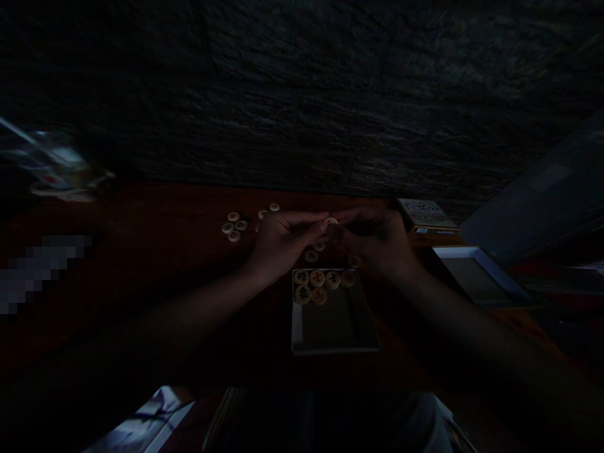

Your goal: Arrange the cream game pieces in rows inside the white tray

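My left grip (278,245) is closed at the fingertips on a round wooden piece (332,221), thumb on its near left side, index finger stretched out along the far side. My right grip (377,236) comes in from the other side, fingers curled, tips right at the same piece; I cannot tell how firmly they bear on it. Position of piece: in the narrow gap where my two grips meet, past the far rim of the tray. Its marking is not legible.

Just below my fingers: two loose pieces (311,256) on the worktop (155,239), one partly hidden by my hand. Another single piece (354,261) sits between the tray's far rim and my right grip.

Nearer to me: shallow tray (335,351), pieces in its far left part. Far row, four pieces (318,278), side by side; second row, two (303,294), at the left wall. Characters red or black.

Left of my left grip: a cluster of four pieces (234,236), with a few more (274,207) nearer my knuckles, partly covered.

Right: a printed box (427,212) near the stone wall (292,126); nearer me, a second shallow tray (472,277). Light very dim throughout.
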Motion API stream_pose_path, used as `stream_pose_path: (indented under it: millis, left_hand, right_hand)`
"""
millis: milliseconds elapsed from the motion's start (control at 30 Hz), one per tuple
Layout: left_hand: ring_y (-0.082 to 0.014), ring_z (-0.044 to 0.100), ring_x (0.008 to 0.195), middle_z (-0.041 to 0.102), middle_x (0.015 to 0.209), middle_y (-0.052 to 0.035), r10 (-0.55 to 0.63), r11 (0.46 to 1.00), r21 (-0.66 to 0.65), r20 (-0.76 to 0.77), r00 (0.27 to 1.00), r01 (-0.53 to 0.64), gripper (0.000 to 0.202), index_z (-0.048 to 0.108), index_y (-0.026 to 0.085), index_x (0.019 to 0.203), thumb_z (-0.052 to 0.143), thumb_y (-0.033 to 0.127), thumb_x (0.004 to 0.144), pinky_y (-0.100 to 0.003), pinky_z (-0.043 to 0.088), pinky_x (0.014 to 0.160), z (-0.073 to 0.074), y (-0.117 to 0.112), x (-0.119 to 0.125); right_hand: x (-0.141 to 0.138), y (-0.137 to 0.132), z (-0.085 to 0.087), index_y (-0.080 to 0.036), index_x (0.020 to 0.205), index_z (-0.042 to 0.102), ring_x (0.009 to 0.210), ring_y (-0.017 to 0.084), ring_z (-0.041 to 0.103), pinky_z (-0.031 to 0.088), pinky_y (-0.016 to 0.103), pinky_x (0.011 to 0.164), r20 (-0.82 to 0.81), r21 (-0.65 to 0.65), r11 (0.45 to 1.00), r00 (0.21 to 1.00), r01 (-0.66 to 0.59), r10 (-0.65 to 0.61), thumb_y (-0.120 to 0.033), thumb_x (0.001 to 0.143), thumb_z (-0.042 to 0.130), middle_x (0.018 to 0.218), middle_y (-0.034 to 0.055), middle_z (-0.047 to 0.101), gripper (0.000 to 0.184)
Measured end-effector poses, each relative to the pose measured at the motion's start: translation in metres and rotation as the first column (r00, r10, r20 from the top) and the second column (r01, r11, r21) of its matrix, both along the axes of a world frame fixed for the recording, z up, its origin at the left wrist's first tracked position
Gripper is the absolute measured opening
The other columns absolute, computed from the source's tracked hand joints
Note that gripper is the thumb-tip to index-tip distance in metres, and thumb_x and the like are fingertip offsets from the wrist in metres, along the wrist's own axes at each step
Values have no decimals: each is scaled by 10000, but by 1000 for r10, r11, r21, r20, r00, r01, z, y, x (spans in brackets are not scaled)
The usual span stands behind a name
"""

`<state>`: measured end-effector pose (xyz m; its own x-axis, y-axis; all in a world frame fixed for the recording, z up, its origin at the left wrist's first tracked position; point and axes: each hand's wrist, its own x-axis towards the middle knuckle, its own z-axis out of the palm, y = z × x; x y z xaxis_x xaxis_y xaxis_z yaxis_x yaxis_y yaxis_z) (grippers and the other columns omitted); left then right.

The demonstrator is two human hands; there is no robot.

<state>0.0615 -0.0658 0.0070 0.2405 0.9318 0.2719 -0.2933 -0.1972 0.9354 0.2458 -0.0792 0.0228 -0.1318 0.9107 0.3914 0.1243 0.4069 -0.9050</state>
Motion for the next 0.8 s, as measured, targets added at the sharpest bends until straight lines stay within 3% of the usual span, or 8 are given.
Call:
stream_pose_path:
  millis: [333, 500, 700, 800]
  left_hand:
    - [-228, 802, 856, 832, 978, -84, 57, 989, 145, -128, 990, -38, 269, 832, 190, 1010, 856, 372, 813, -355, 659, 834, -3, 0, -1]
    - [-241, 796, 936, 828, 1060, -86, 84, 979, 195, -140, 987, -56, 274, 832, 198, 1018, 881, 310, 773, -366, 643, 882, -3, 1, 0]
    - [-229, 795, 853, 835, 955, -77, 68, 990, 128, -129, 989, -52, 240, 841, 201, 986, 851, 367, 813, -348, 646, 800, 0, 0, 0]
    - [-225, 794, 862, 834, 966, -79, 30, 998, 53, -80, 996, -26, 246, 840, 200, 991, 852, 371, 815, -362, 649, 830, 0, 0, 0]
  right_hand:
    - [-4, -1, 5, -178, 759, 807, 550, 124, 673, 553, 236, 528, -78, -103, 995, 997, 10, -18, -523, 735, 896, 735, 58, 791, 357]
    - [-5, -2, 6, -173, 748, 795, 556, 139, 682, 566, 238, 528, -45, -110, 994, 999, 23, -28, -571, 730, 883, 692, 53, 776, 407]
    - [-4, -2, 5, -168, 799, 805, 575, 133, 690, 573, 232, 547, -74, -138, 990, 997, -3, -8, -552, 737, 885, 742, 60, 792, 397]
    - [-3, 0, 4, -171, 804, 806, 586, 138, 693, 571, 237, 545, -75, -169, 986, 997, 5, -18, -535, 739, 889, 752, 60, 791, 379]
